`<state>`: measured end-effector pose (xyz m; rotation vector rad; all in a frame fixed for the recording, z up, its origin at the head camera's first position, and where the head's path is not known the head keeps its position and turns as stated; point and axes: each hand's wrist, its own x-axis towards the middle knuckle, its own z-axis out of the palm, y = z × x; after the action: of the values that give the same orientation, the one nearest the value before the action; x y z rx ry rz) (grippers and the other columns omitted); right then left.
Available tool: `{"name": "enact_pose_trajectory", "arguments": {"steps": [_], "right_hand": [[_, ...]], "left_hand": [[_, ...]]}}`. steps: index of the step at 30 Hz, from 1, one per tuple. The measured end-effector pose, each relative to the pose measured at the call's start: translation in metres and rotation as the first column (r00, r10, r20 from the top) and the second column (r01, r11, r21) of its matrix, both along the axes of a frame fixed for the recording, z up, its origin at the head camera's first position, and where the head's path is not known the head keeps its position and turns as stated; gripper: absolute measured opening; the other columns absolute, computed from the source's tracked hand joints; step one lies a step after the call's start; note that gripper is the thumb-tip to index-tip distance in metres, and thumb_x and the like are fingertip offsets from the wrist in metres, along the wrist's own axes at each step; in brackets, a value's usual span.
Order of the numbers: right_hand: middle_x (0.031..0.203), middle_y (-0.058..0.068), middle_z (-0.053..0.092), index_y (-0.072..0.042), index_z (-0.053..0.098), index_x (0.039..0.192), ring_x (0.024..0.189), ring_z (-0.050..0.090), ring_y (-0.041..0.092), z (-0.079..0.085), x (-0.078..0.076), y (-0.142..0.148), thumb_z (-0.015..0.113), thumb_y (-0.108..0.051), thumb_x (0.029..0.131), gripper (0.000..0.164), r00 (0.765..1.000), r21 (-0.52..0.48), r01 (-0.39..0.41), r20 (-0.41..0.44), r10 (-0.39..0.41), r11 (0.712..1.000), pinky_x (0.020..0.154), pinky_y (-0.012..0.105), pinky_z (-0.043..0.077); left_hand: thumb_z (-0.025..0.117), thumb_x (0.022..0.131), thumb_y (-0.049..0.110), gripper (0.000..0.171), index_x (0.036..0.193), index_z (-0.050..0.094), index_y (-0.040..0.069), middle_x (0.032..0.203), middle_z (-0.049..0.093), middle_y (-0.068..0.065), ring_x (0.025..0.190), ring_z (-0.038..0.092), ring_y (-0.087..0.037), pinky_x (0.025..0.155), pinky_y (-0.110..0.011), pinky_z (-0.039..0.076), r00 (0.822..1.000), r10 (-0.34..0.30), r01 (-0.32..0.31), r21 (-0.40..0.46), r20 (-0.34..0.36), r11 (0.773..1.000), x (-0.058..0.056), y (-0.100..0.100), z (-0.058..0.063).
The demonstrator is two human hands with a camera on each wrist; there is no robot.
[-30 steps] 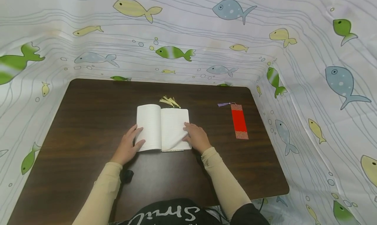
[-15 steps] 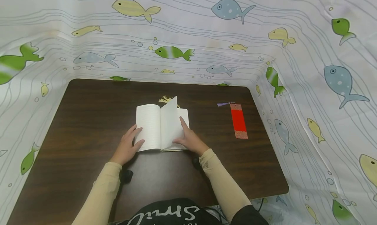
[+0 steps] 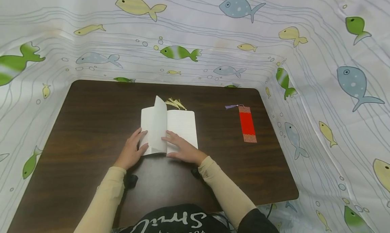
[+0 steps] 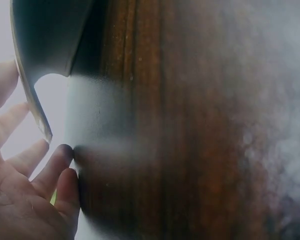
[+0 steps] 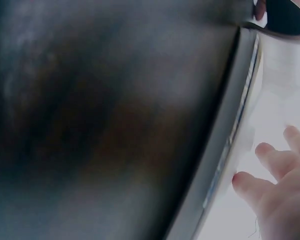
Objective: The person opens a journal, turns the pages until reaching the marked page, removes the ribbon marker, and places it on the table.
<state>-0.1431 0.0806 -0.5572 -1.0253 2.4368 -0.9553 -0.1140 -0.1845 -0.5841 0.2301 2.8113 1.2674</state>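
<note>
A notebook [image 3: 186, 123] with pale, faintly lined pages lies open on the brown table. One leaf [image 3: 160, 119] stands partly raised over the left half, near the spine. My left hand [image 3: 131, 150] holds the notebook's left edge, thumb on the page side. In the left wrist view, the dark cover [image 4: 47, 40] is bent up from the table beside the left fingers [image 4: 55, 167]. My right hand [image 3: 184, 151] lies over the lower right page, fingers extended toward the spine, at the base of the raised leaf. Spread right fingers [image 5: 250, 187] show in the right wrist view.
Yellow tassels [image 3: 175, 103] stick out behind the notebook's top edge. A red bookmark [image 3: 247, 124] with a purple tassel lies to the right on the dark wooden table [image 3: 91, 101]. Fish-printed white cloth [image 3: 195, 29] surrounds the table's back and sides.
My right hand has moved left from the notebook's right edge to the spine. A leaf has swung from the right page to the left. My left hand stays in place.
</note>
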Motion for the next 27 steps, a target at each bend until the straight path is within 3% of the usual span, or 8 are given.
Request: {"name": "enact_pose_trajectory", "arguments": {"steps": [5,7,10,13,19,21,24,27], "right_hand": [[0.162,0.001,0.015,-0.029,0.040,0.148,0.149,0.011,0.015,0.000,0.001,-0.005,0.063,-0.040,0.092,0.061,0.994,0.120,-0.048,-0.093,0.059,0.992,0.115,0.057,0.019],[0.162,-0.001,0.014,-0.030,0.038,0.149,0.149,0.010,0.016,0.001,0.002,-0.006,0.062,-0.040,0.093,0.061,0.992,0.142,-0.050,-0.105,0.065,0.989,0.115,0.059,0.017],[0.162,-0.003,0.014,-0.031,0.035,0.150,0.149,0.011,0.020,0.003,0.004,-0.007,0.060,-0.039,0.095,0.061,0.991,0.153,-0.050,-0.116,0.068,0.987,0.115,0.060,0.015],[0.162,-0.007,0.012,-0.033,0.031,0.151,0.149,0.011,0.023,0.003,0.005,-0.007,0.058,-0.040,0.096,0.062,0.991,0.171,-0.044,-0.120,0.065,0.984,0.115,0.060,0.014],[0.161,-0.011,0.012,-0.034,0.033,0.150,0.149,0.011,0.023,0.000,0.006,-0.009,0.058,-0.039,0.096,0.060,0.992,0.188,-0.037,-0.112,0.059,0.981,0.114,0.062,0.015],[0.161,-0.011,0.012,-0.033,0.033,0.150,0.149,0.012,0.024,0.000,0.006,-0.009,0.058,-0.038,0.096,0.059,0.993,0.184,-0.040,-0.103,0.060,0.982,0.114,0.062,0.015],[0.161,-0.011,0.012,-0.033,0.032,0.151,0.149,0.013,0.023,0.000,0.007,-0.008,0.057,-0.038,0.097,0.060,0.994,0.179,-0.048,-0.092,0.065,0.983,0.115,0.061,0.014],[0.161,-0.013,0.011,-0.035,0.031,0.151,0.149,0.013,0.022,-0.002,0.006,-0.007,0.056,-0.038,0.097,0.059,0.994,0.165,-0.056,-0.082,0.071,0.985,0.116,0.059,0.013]], "left_hand": [[0.055,0.092,0.003,0.057,0.145,0.038,0.001,0.154,0.028,-0.021,0.140,0.026,-0.044,0.110,-0.065,0.017,0.996,-0.021,0.024,0.031,-0.085,0.999,-0.004,0.000,-0.001],[0.048,0.096,0.004,0.052,0.146,0.036,-0.002,0.154,0.027,-0.024,0.141,0.025,-0.044,0.112,-0.065,0.016,0.995,-0.030,0.036,0.069,-0.095,0.997,-0.004,-0.001,-0.001],[0.033,0.105,0.017,0.046,0.146,0.035,-0.003,0.156,0.021,-0.024,0.143,0.019,-0.044,0.113,-0.063,0.014,0.999,-0.025,0.032,0.174,-0.044,0.984,-0.003,-0.003,0.002],[0.020,0.107,0.031,0.054,0.147,0.033,-0.003,0.158,0.016,-0.022,0.145,0.013,-0.043,0.114,-0.062,0.011,1.000,-0.007,0.000,0.263,0.025,0.965,-0.002,-0.005,0.006],[0.009,0.106,0.035,0.062,0.146,0.030,-0.007,0.160,0.011,-0.021,0.146,0.007,-0.043,0.114,-0.063,0.005,0.994,-0.005,-0.034,0.354,0.109,0.935,0.002,-0.005,0.018],[0.012,0.106,0.036,0.060,0.146,0.030,-0.006,0.161,0.009,-0.019,0.147,0.005,-0.042,0.114,-0.062,0.005,0.988,-0.003,-0.055,0.373,0.152,0.926,0.004,-0.004,0.024],[0.031,0.105,0.039,0.060,0.148,0.027,-0.002,0.161,0.011,-0.018,0.146,0.008,-0.041,0.114,-0.063,0.009,0.984,0.011,-0.068,0.319,0.179,0.945,0.002,-0.004,0.023],[0.051,0.099,0.040,0.071,0.152,0.020,0.004,0.159,0.015,-0.019,0.145,0.017,-0.041,0.112,-0.063,0.016,0.987,0.031,-0.069,0.243,0.160,0.968,-0.002,-0.005,0.009]]}}
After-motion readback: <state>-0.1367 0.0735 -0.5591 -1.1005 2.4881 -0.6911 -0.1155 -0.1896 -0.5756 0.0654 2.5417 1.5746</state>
